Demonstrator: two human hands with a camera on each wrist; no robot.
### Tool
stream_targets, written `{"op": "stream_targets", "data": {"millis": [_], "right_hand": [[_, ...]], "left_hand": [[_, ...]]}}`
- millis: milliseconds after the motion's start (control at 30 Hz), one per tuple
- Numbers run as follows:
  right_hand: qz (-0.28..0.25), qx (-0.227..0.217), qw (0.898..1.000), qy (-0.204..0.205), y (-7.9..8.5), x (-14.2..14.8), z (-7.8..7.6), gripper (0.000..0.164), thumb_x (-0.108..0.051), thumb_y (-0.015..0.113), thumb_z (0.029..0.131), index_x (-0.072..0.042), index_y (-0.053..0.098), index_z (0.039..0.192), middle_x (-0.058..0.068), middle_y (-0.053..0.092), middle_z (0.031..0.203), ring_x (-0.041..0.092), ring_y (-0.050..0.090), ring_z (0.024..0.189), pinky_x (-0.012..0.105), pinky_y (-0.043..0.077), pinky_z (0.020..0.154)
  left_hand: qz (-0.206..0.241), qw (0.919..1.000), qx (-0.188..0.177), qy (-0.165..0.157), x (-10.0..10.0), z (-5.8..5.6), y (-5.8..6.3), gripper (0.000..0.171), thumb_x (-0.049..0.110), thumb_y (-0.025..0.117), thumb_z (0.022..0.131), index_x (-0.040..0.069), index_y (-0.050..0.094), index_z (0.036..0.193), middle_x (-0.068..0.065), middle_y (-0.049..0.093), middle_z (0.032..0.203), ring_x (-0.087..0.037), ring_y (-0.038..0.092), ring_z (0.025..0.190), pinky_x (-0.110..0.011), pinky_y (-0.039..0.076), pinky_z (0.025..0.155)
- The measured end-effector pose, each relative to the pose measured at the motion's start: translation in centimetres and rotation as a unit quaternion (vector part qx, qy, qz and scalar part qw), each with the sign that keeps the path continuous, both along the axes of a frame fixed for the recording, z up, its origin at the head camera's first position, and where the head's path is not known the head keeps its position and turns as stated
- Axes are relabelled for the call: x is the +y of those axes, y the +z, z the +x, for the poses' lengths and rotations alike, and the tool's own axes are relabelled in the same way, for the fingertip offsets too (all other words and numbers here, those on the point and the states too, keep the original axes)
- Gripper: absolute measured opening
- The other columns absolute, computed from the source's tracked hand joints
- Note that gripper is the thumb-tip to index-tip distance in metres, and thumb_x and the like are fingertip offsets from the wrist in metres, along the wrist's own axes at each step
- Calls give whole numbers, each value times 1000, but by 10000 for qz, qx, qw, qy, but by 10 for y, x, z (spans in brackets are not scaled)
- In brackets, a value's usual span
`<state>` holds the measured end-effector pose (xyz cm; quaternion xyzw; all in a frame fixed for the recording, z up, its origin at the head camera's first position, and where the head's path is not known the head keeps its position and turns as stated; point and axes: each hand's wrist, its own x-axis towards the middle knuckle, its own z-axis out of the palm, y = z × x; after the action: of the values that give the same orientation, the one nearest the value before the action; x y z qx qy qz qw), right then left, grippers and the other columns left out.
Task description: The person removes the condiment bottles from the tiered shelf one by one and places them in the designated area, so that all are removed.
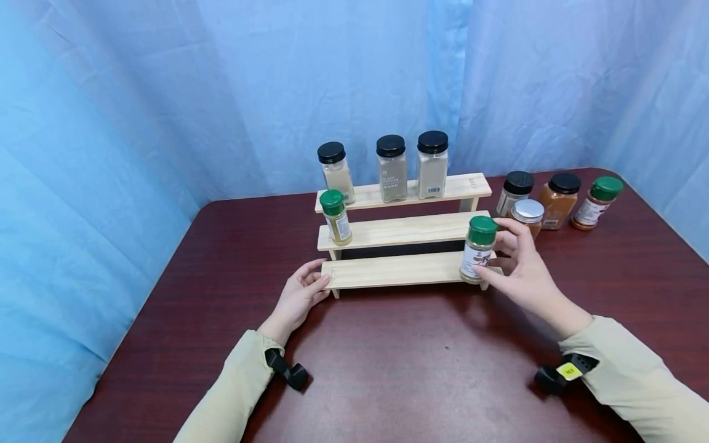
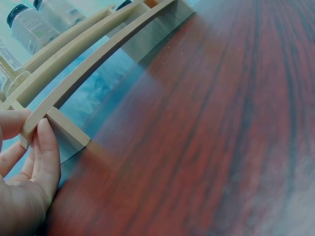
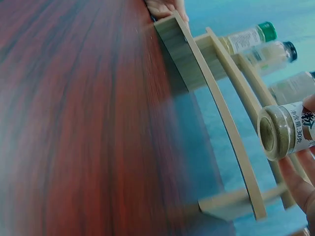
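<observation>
A three-step wooden display rack [image 1: 388, 271] stands on the dark red table. My left hand [image 1: 300, 294] pinches the left end of its lowest step, thumb on top and fingers beneath; the left wrist view shows the fingers [image 2: 48, 152] by the leg. In my right hand [image 1: 523, 267] is a green-capped spice jar [image 1: 477, 251], held upright between thumb and fingers over the right end of the lowest step. Its base and printed label show in the right wrist view, where the jar [image 3: 283, 130] hangs clear of the steps. Another green-capped jar [image 1: 336, 218] stands at the left of the middle step.
Three black-capped jars, one a black pepper jar [image 1: 392, 172], stand along the top step. Right of the rack on the table are a silver-lidded jar [image 1: 527, 215], an orange-brown jar [image 1: 556, 203], a black-capped jar [image 1: 515, 191] and a green-capped jar [image 1: 595, 206]. Blue curtains [image 1: 332, 74] hang behind.
</observation>
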<state>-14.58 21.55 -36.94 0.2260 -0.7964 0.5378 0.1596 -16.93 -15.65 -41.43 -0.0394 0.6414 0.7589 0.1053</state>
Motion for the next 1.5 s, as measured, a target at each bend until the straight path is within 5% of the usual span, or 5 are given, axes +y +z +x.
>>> {"op": "stream_targets", "data": {"millis": [667,1000,1133,1367,1500], "right_hand": [[-130,171,9923,-1219,30,82,2,89,25,59,74,-17,18,142,-18,57,105,-8,60,86,4,47,75],[84,-351,9827,-1819,-35,163,-49,92,4,71,79,-28,12,142,-18,57,103,-8,58,91,2,44,70],[-37,-836,9815,-1723,-29,162,-47,86,3,68,82,-29,12,140,-20,57,99,-12,57,89,3,44,68],[980,-1351,9666,-1946,-10,146,-32,82,-15,66,88,-26,7,143,-34,41,92,-25,43,83,-1,35,63],[1436,-1397,9586,-2026,-11,147,-36,82,-22,65,89,-26,5,145,-25,47,97,-26,39,81,3,31,63]], "left_hand": [[-21,10000,32,-62,-2,-1,0,49,-4,49,94,-1,33,141,7,56,83,-1,56,67,-14,51,64],[-40,10000,22,-27,0,0,0,48,-4,49,95,-1,34,141,7,55,83,0,55,68,-14,51,65],[-23,10000,43,-4,0,0,0,48,-4,49,95,-1,34,141,7,55,83,0,55,68,-13,51,64],[-44,10000,43,-18,0,0,-1,49,-4,49,95,-2,34,141,7,55,83,0,55,67,-13,51,64],[-65,10000,66,6,0,1,-1,48,-4,49,95,-2,34,141,7,55,82,0,55,68,-13,51,64]]}}
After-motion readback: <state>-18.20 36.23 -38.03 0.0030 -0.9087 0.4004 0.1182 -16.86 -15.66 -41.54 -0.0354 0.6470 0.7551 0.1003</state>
